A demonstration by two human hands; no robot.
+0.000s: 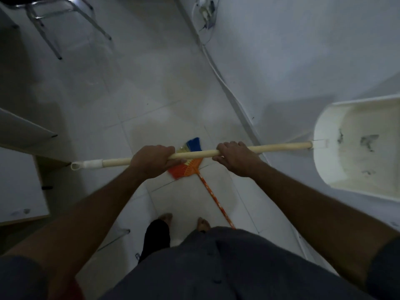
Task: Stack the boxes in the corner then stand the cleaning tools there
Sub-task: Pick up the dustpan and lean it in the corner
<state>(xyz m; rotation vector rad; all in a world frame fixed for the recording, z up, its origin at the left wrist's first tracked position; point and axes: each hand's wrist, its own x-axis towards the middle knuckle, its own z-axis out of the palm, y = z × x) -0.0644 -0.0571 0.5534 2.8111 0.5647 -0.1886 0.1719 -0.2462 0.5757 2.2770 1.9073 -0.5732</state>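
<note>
Both my left hand (152,161) and right hand (234,158) grasp the dustpan (359,148) handle (194,155) level over the floor-lying broom (190,163); I'd tip it upright before leaning it cornerward.

White dustpan (357,152) held level on its pale pole (194,154); orange broom (188,169) lies on floor.

I'm seeing a dim, bluish pic overall, underexposed. Brightest patch is sitting at the right edge, inside the white dustpan (359,148), w/ a small glare spot on the chair frame (71,0) at the upper left. Soft shadows are pooling on the floor tiles (151,83) toward the left. Wide-angle bending is curving lines near the edges. Bottom of frame is going dark and soft; slight blur throughout.
</note>
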